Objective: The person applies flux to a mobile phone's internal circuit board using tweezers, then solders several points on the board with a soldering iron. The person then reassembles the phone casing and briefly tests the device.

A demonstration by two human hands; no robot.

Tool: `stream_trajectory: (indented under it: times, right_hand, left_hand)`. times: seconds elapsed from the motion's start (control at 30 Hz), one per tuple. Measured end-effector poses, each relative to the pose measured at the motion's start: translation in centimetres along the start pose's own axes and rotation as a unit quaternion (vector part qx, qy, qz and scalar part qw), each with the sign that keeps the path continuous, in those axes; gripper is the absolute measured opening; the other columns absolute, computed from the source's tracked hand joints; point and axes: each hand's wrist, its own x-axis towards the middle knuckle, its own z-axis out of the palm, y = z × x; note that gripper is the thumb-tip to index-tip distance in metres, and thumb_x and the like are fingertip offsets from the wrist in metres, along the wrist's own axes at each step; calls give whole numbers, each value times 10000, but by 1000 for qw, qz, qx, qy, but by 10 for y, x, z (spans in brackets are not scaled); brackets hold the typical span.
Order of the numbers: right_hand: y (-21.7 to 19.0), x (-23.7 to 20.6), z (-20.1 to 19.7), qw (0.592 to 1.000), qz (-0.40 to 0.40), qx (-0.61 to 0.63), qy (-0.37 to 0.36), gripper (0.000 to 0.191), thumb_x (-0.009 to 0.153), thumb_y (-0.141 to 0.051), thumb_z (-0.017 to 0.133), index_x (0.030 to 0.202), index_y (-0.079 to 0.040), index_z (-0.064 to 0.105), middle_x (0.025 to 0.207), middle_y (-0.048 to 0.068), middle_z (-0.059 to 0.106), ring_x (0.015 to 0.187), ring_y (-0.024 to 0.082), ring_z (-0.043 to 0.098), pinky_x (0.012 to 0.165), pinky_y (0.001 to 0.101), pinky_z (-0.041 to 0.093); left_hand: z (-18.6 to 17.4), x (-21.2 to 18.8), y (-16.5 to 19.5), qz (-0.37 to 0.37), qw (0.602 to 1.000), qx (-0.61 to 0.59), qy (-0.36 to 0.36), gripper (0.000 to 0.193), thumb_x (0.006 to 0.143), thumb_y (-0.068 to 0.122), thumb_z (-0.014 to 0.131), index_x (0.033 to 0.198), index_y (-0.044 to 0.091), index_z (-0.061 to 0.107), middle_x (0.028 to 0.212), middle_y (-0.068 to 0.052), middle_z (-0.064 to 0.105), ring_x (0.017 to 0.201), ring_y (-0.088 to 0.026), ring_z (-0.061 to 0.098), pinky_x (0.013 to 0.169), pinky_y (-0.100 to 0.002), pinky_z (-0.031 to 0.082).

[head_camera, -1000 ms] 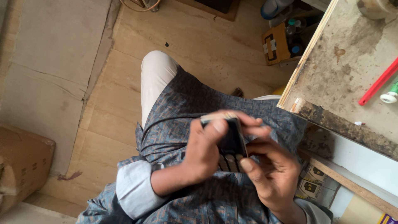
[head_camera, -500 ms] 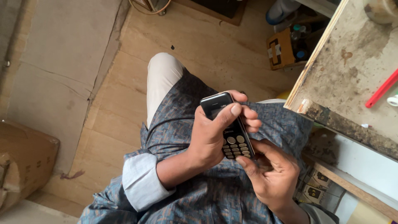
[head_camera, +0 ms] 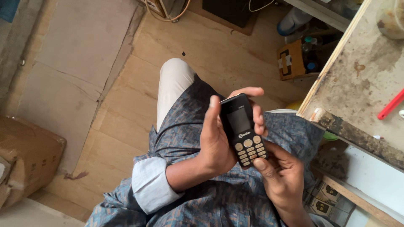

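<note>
A stained tabletop (head_camera: 366, 84) stands to the right, above the person's lap. The left hand (head_camera: 219, 134) wraps around a black keypad phone (head_camera: 243, 128), holding it upright over the lap. The right hand (head_camera: 282, 176) cups the phone's lower end, thumb on the keys.

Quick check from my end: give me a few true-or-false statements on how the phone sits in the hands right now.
1. The left hand wraps the black keypad phone. True.
2. The phone's keypad faces away from the camera. False: screen and keys face it.
3. The right hand has its thumb at the phone's lower end. True.
4. The phone lies on the stained workbench. False: it is held over the lap.
5. A red tool lies on the bench. True.
</note>
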Motion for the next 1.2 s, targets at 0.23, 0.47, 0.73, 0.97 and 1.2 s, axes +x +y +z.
stream_trajectory:
  times: [0.23,0.47,0.73,0.97,1.2]
  right_hand:
    - [2,4,-1,999,1,38,-19,517,990,-111,745,1366,198,571,1187,235,720,1068,237,699,979,377,562]
    - [-17,6,25,972,-151,-180,12,704,953,-306,773,1443,115,494,1410,224,614,1280,274,642,1088,387,553]
    - [-35,6,46,874,-278,-396,42,614,940,-310,774,1381,61,561,1377,218,604,1328,294,639,1131,402,569]
    - [-42,7,45,794,-293,-529,61,562,859,-319,824,1254,44,654,1207,190,712,1154,307,727,977,383,612]
    - [-51,4,48,780,-289,-552,57,479,920,-364,747,1210,13,695,1195,186,729,1136,301,744,950,368,640]
  left_hand:
    - [-1,-4,2,6,1000,-16,-23,673,1178,610,277,1398,-1,455,1016,-115,607,931,-171,633,885,-312,540]
    - [-4,-5,-4,32,998,-22,-43,680,1158,623,303,1447,18,417,1087,-105,569,1014,-169,603,971,-321,517]
    - [-4,-6,-10,39,997,-41,-47,645,1151,607,322,1490,61,372,1119,-91,538,1051,-165,561,1012,-346,497]
    - [-10,-6,-14,36,998,-25,-37,666,1095,616,390,1498,87,360,1133,-82,526,1065,-158,565,1047,-367,498]
    - [-14,-6,-14,41,997,1,-59,594,1122,569,457,1491,111,367,1152,-77,526,1089,-162,598,1101,-445,509]
